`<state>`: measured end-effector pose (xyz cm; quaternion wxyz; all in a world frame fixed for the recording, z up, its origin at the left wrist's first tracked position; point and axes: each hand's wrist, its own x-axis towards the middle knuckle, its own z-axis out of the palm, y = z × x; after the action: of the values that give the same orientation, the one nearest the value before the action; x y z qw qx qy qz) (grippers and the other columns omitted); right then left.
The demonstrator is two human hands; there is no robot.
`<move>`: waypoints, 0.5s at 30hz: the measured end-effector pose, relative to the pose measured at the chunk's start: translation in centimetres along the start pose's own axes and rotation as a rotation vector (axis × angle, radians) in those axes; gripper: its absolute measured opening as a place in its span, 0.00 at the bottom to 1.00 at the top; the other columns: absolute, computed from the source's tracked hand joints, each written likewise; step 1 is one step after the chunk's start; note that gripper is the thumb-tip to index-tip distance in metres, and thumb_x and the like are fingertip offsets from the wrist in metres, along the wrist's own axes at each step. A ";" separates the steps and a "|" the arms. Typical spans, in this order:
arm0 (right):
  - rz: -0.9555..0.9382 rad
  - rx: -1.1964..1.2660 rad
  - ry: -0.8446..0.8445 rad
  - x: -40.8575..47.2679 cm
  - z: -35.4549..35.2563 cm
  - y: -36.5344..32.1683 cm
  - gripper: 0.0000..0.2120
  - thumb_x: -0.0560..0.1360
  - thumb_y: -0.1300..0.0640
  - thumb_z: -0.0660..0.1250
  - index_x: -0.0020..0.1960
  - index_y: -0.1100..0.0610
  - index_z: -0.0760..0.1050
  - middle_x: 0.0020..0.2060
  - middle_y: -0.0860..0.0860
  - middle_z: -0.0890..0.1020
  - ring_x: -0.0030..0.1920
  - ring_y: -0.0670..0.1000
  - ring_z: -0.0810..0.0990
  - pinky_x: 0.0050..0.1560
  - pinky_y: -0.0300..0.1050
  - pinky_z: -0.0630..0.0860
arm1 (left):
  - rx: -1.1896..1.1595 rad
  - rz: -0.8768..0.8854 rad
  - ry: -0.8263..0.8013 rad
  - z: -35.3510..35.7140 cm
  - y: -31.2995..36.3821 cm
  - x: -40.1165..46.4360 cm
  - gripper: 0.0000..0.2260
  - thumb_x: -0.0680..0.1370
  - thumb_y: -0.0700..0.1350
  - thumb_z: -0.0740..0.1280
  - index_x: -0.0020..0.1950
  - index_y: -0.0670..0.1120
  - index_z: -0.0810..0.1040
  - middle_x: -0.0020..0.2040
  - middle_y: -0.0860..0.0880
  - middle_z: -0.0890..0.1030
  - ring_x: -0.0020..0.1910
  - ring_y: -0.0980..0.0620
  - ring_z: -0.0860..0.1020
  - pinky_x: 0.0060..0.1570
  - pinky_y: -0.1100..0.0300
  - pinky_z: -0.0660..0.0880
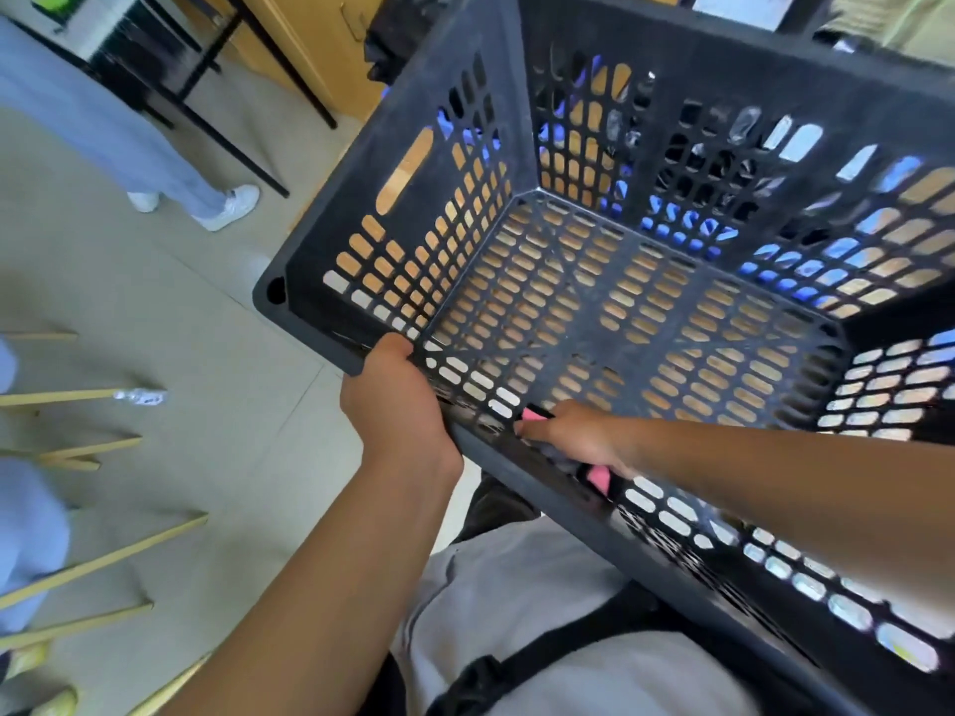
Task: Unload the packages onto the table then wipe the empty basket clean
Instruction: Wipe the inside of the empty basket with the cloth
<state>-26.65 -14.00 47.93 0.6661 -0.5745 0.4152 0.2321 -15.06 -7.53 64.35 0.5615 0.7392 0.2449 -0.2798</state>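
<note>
A large black perforated plastic basket (393, 147) fills the upper right of the head view, tilted toward me, with nothing inside it. My left hand (398, 400) grips the near rim at its left corner, thumb over the edge. My right hand (573, 436) is inside the basket against the near wall, holding a pink cloth (599, 478) pressed to the plastic. Blue and silvery packages (687, 219) show through the far wall's holes, on the wooden table (522, 323) under the basket.
A person in pale trousers and white shoes (227, 206) stands on the tiled floor at upper left, beside black table legs (217, 131). Several wooden sticks (98, 560) cross the left edge. A wooden cabinet (310, 49) stands behind.
</note>
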 end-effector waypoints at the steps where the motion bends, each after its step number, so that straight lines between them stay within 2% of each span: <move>1: -0.018 0.012 0.001 -1.0 0.0 -0.6 0.19 0.79 0.42 0.65 0.37 0.54 0.71 0.26 0.47 0.74 0.29 0.49 0.72 0.39 0.43 0.69 | 0.005 -0.002 0.007 0.0 0.0 0.1 0.14 0.76 0.44 0.65 0.61 0.44 0.77 0.44 0.45 0.80 0.41 0.47 0.80 0.40 0.54 0.79; 4: -0.093 0.105 -0.051 -5.0 0.1 -2.7 0.19 0.80 0.43 0.64 0.38 0.56 0.71 0.27 0.49 0.71 0.27 0.49 0.70 0.35 0.41 0.68 | 0.011 0.002 0.011 -0.1 -0.1 0.4 0.14 0.76 0.44 0.64 0.60 0.45 0.77 0.46 0.45 0.81 0.43 0.47 0.81 0.41 0.54 0.79; 7: -0.171 0.190 -0.114 -9.2 0.1 -4.9 0.24 0.81 0.44 0.62 0.43 0.66 0.74 0.33 0.58 0.72 0.33 0.54 0.72 0.39 0.44 0.70 | 0.014 0.005 0.014 -0.1 -0.2 0.4 0.13 0.75 0.43 0.64 0.60 0.44 0.77 0.44 0.45 0.79 0.43 0.46 0.80 0.40 0.54 0.79; 8: -0.198 0.206 -0.128 -10.3 0.1 -5.7 0.25 0.81 0.44 0.62 0.40 0.66 0.73 0.31 0.58 0.72 0.31 0.53 0.72 0.37 0.42 0.70 | 0.018 0.008 0.018 -0.1 -0.2 0.5 0.14 0.75 0.43 0.64 0.60 0.44 0.76 0.43 0.45 0.78 0.42 0.46 0.79 0.39 0.54 0.78; 11: -0.268 0.219 -0.131 -12.8 0.1 -6.9 0.23 0.81 0.45 0.63 0.31 0.54 0.68 0.23 0.50 0.66 0.22 0.47 0.64 0.25 0.37 0.64 | 0.030 0.007 0.030 -0.2 -0.3 0.8 0.14 0.74 0.43 0.64 0.59 0.44 0.77 0.44 0.45 0.79 0.43 0.45 0.80 0.38 0.56 0.78; 13: -0.298 0.245 -0.179 -14.4 -0.4 -7.9 0.22 0.79 0.45 0.64 0.31 0.54 0.68 0.22 0.47 0.67 0.21 0.45 0.66 0.24 0.35 0.64 | 0.037 0.003 0.014 -0.3 -0.4 0.8 0.12 0.73 0.42 0.64 0.56 0.44 0.76 0.43 0.45 0.79 0.42 0.46 0.81 0.36 0.56 0.79; 15: -0.321 0.216 -0.265 -15.0 -2.0 -9.2 0.18 0.75 0.44 0.67 0.34 0.56 0.72 0.24 0.49 0.72 0.24 0.47 0.71 0.26 0.35 0.67 | 0.008 0.029 -0.008 -0.2 -0.4 0.7 0.08 0.72 0.40 0.63 0.51 0.44 0.73 0.38 0.47 0.76 0.35 0.49 0.78 0.28 0.61 0.75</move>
<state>-28.19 -15.55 65.54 0.8007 -0.5232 0.2497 0.1508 -14.76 -7.21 63.65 0.5634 0.7439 0.2306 -0.2755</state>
